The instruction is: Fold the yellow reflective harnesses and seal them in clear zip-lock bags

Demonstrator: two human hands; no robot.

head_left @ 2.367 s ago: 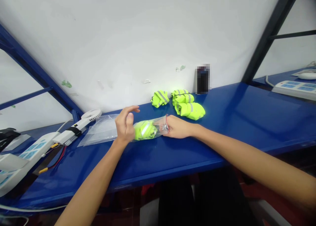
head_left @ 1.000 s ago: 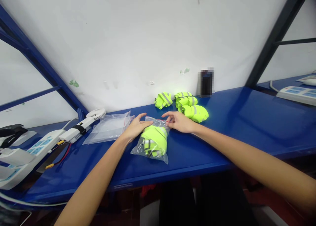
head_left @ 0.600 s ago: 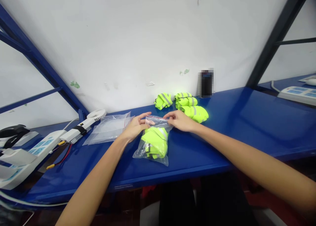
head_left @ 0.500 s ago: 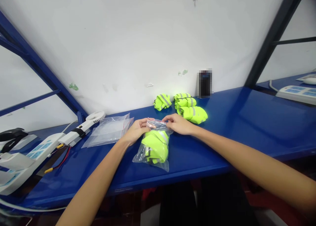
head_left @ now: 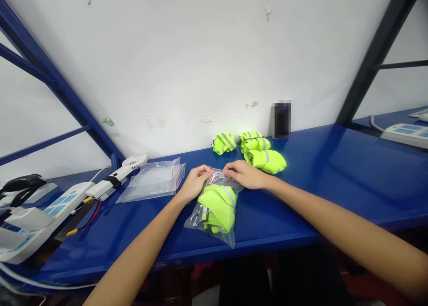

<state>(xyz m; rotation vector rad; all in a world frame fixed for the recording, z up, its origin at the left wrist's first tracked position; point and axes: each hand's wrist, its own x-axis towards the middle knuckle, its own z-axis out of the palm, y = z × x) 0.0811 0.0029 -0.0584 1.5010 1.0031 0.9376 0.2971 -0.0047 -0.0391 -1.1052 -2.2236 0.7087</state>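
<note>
A clear plastic bag with a red-edged top lies near the front of the blue table, and a folded yellow-green vest with grey stripes is inside it. My left hand pinches the left end of the bag's top edge. On the right end of that same edge, the fingers of my right hand are closed. Behind my right hand, several rolled vests of the same colour form a group. One more rolled vest sits just left of them by the wall.
Flat clear bags lie left of my left hand. Beyond them are a white fan, power strips and cables. A dark, pixelated object stands by the wall. Blue frame bars rise at the left.
The view has shifted, so most things appear slightly lower and further right. Both hands still hold the bag's top edge, and they now look closer together.
</note>
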